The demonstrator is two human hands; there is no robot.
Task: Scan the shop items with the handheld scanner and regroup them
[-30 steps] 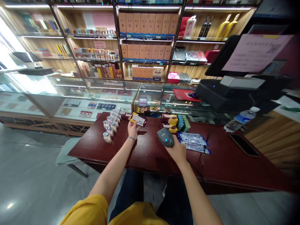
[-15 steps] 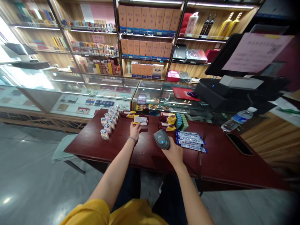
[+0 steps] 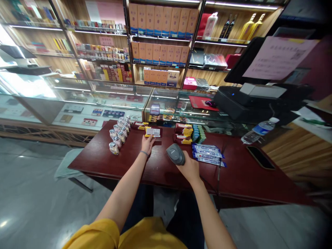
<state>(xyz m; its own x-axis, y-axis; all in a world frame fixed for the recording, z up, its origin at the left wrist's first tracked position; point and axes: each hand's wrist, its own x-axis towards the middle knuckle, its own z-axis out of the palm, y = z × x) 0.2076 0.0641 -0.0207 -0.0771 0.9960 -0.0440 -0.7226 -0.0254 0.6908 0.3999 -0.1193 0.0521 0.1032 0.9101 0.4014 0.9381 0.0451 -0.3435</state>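
Note:
My left hand (image 3: 147, 144) grips a chocolate bar (image 3: 153, 131) in a dark red and yellow wrapper, its barcode side facing up. In my right hand (image 3: 189, 167) is a grey barcode scanner (image 3: 175, 154), its head pointing toward the bar. The scanner's small light does not show blue. Behind the held bar lie similar bars (image 3: 140, 125). Stacks of red and yellow bars (image 3: 183, 133) stand beyond the scanner, beside green and blue packets (image 3: 198, 134). Blue and white long packets (image 3: 209, 154) lie right of my right hand.
Several small lidded jars (image 3: 114, 148) stand in rows on the left of the dark red table (image 3: 95, 155). On the right are a water bottle (image 3: 260, 130) and a phone (image 3: 260, 157). A glass display counter (image 3: 171, 97) runs behind the table; a stool (image 3: 67, 164) is at left.
The blue light on the scanner has gone out. Both hands keep nearly the same pose, and the whole view has shifted slightly.

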